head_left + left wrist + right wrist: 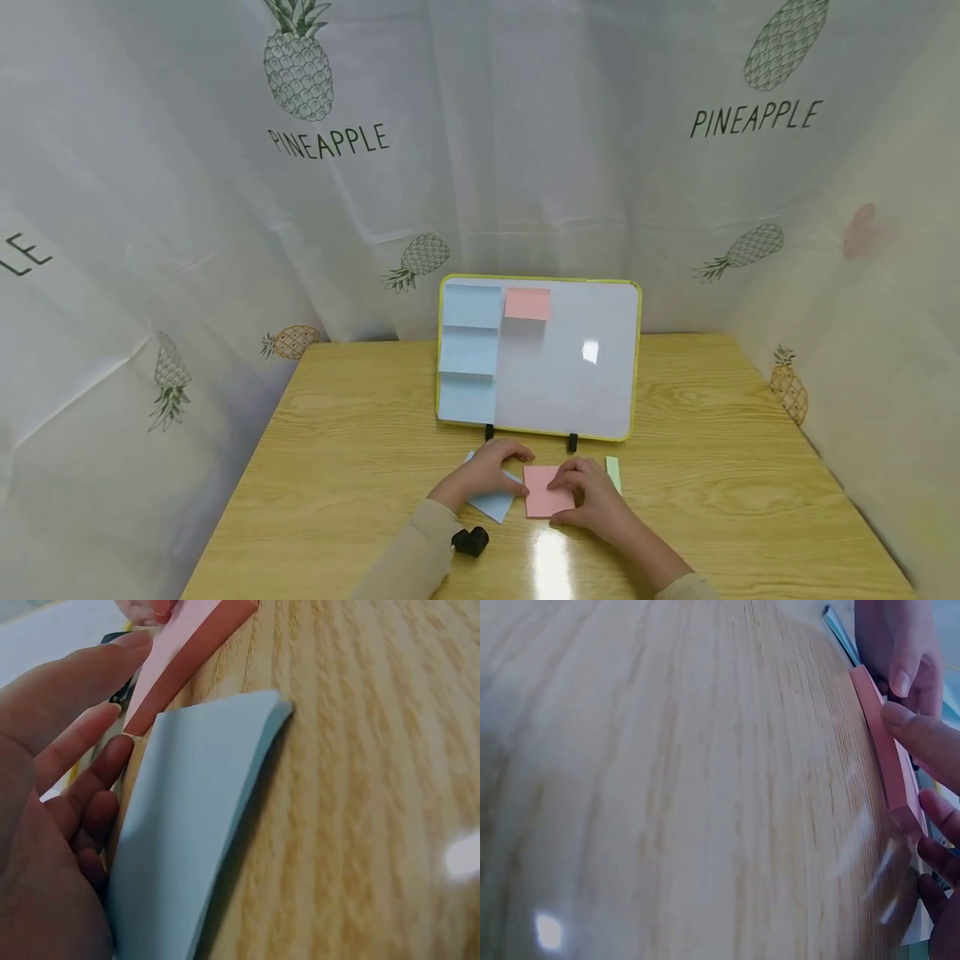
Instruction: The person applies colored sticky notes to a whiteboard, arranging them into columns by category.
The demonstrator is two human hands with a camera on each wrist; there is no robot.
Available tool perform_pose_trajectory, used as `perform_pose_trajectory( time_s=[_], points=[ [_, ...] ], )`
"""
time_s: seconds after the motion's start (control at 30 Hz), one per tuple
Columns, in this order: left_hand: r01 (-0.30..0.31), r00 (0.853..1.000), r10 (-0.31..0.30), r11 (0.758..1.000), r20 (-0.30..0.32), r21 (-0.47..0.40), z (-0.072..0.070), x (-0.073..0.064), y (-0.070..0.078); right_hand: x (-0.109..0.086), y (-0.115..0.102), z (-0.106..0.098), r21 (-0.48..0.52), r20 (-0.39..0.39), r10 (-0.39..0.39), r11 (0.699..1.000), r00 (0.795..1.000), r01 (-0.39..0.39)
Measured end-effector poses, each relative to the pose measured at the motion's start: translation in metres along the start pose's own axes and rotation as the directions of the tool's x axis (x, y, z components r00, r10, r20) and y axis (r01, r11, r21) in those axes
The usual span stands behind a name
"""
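A pink sticky note pad (538, 493) lies flat on the table, with both hands at it. My right hand (596, 504) holds it from the right, fingertips over its top and thumb at the near edge. In the right wrist view, the thumb (900, 716) is at the pad's long side and the other fingers are by its end. My left hand (483, 472) is over a blue sticky note pad (195, 802), fingers loosely bent and spread, the thumb's tip right at the pink pad's left edge.
A whiteboard (577, 367) with a yellow frame stands behind the hands on black feet. Three blue notes (468, 350) run down its left side, and one pink note (527, 304) is at the top. A green strip (613, 473) lies right; a black object (471, 542) is at the left wrist.
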State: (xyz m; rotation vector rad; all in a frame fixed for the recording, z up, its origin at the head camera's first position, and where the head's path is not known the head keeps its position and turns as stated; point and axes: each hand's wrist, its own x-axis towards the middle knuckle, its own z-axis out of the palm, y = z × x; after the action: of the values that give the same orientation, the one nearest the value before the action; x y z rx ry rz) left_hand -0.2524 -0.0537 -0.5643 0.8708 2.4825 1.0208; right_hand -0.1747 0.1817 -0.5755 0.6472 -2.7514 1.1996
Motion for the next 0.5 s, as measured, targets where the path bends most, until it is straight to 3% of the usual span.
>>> perform_pose_trajectory(
  time_s=[0.5],
  points=[
    [0.024, 0.998, -0.028, 0.997, 0.058, 0.07, -0.0025, -0.0072, 0.006, 0.0008, -0.0024, -0.002, 0.014, 0.001, 0.005, 1.0, 1.0, -0.005]
  ],
)
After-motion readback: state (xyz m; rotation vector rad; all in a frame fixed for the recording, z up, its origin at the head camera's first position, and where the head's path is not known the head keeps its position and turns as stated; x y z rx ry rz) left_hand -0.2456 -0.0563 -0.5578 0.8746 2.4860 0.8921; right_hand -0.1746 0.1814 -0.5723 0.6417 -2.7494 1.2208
